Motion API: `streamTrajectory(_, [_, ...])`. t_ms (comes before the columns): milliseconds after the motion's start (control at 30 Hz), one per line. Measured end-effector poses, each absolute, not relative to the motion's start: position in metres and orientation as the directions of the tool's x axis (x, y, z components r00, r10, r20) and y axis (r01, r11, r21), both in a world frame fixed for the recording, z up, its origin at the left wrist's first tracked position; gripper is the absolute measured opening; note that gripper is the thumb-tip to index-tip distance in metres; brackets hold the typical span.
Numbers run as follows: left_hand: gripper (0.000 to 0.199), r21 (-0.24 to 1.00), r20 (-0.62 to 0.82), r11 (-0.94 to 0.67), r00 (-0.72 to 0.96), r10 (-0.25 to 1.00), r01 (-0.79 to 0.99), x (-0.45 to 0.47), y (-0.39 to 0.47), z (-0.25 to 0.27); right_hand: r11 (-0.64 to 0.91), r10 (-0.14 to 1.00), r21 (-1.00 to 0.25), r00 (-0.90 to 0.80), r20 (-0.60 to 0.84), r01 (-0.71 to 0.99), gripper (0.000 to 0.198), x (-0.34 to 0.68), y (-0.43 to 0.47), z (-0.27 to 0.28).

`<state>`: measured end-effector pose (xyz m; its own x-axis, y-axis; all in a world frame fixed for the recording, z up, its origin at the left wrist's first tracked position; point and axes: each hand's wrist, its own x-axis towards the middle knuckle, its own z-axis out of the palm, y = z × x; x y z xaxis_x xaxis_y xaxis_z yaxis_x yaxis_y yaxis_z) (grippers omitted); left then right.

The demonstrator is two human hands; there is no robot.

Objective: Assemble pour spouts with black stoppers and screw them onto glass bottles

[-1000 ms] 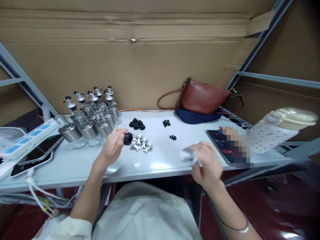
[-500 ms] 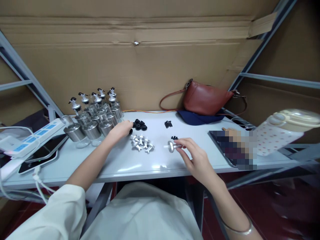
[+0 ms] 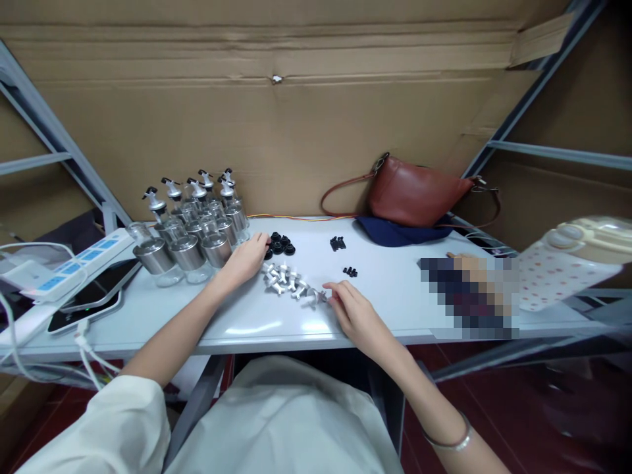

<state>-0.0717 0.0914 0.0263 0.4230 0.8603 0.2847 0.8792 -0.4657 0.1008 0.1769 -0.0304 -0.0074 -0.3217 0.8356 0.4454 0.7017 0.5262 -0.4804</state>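
My right hand (image 3: 354,311) pinches a silver pourer spout (image 3: 316,299) between thumb and fingertips, low over the table's front half. The spout is blurred and lies close to the right end of a pile of silver spout pieces (image 3: 281,279). At the left edge of a cluster of black ring-shaped stoppers (image 3: 280,245), my left hand (image 3: 249,259) has its fingers drawn together. What those fingers hold, if anything, is hidden. Small black pieces (image 3: 350,271) lie beyond my right hand, with another small black group (image 3: 337,244) farther back.
Glass-and-steel bottles (image 3: 186,253), several topped with pourers, stand at the left. Beside them are a power strip (image 3: 81,263) and cables. A brown bag (image 3: 415,194) rests on a navy cap (image 3: 395,234) at the back. A dotted bottle (image 3: 560,276) stands at the right.
My right hand has moved left and slightly down with the silver spout, close to the spout pile. My left hand stays by the black stoppers. The view has shifted slightly.
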Motion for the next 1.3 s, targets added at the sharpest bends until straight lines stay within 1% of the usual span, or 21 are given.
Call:
streamTrajectory(67, [0.028, 0.21, 0.364, -0.528, 0.435, 0.823, 0.823, -0.07, 0.081, 0.024, 0.53, 0.84, -0.497, -0.343, 0.421, 0.688, 0.024, 0.174, -0.036, -0.003])
streamTrajectory(100, [0.032, 0.267, 0.378, -0.575, 0.465, 0.8, 0.773, -0.07, 0.077, 0.021, 0.536, 0.838, -0.495, -0.36, 0.41, 0.684, 0.025, 0.172, -0.038, -0.001])
streamTrajectory(200, [0.044, 0.381, 0.346, -0.704, 0.613, 0.71, 0.6, -0.068, 0.068, 0.01, 0.557, 0.825, -0.477, -0.385, 0.415, 0.68, 0.029, 0.167, -0.04, -0.002])
streamTrajectory(267, [0.055, 0.398, 0.289, -0.736, 0.687, 0.667, 0.547, -0.067, 0.066, 0.004, 0.569, 0.815, -0.468, -0.388, 0.43, 0.676, 0.032, 0.166, -0.039, -0.005])
streamTrajectory(333, [0.066, 0.388, 0.246, -0.743, 0.716, 0.654, 0.545, -0.064, 0.066, 0.0, 0.581, 0.808, -0.468, -0.402, 0.43, 0.666, 0.034, 0.166, -0.038, -0.006])
streamTrajectory(433, [0.077, 0.36, 0.246, -0.749, 0.718, 0.651, 0.556, -0.061, 0.066, -0.001, 0.604, 0.796, -0.474, -0.445, 0.411, 0.641, 0.038, 0.166, -0.039, -0.006])
streamTrajectory(533, [0.083, 0.347, 0.263, -0.752, 0.711, 0.652, 0.561, -0.058, 0.064, -0.001, 0.625, 0.78, -0.482, -0.477, 0.405, 0.614, 0.041, 0.165, -0.04, -0.005])
streamTrajectory(700, [0.08, 0.316, 0.262, -0.755, 0.712, 0.651, 0.574, -0.056, 0.061, 0.0, 0.642, 0.766, -0.453, -0.503, 0.4, 0.618, 0.045, 0.163, -0.039, -0.011])
streamTrajectory(833, [0.072, 0.293, 0.24, -0.757, 0.721, 0.65, 0.584, -0.055, 0.058, 0.003, 0.66, 0.75, -0.411, -0.512, 0.419, 0.63, 0.044, 0.163, -0.038, -0.012])
streamTrajectory(933, [0.065, 0.287, 0.238, -0.756, 0.72, 0.652, 0.589, -0.055, 0.056, 0.006, 0.66, 0.75, -0.436, -0.509, 0.422, 0.612, 0.043, 0.163, -0.039, -0.008])
streamTrajectory(1067, [0.06, 0.31, 0.251, -0.746, 0.706, 0.662, 0.589, -0.056, 0.055, 0.007, 0.65, 0.76, -0.482, -0.503, 0.412, 0.587, 0.038, 0.163, -0.04, -0.006])
streamTrajectory(1300, [0.052, 0.35, 0.242, -0.72, 0.685, 0.688, 0.599, -0.058, 0.056, 0.006, 0.632, 0.772, -0.456, -0.454, 0.445, 0.627, 0.03, 0.164, -0.037, -0.012])
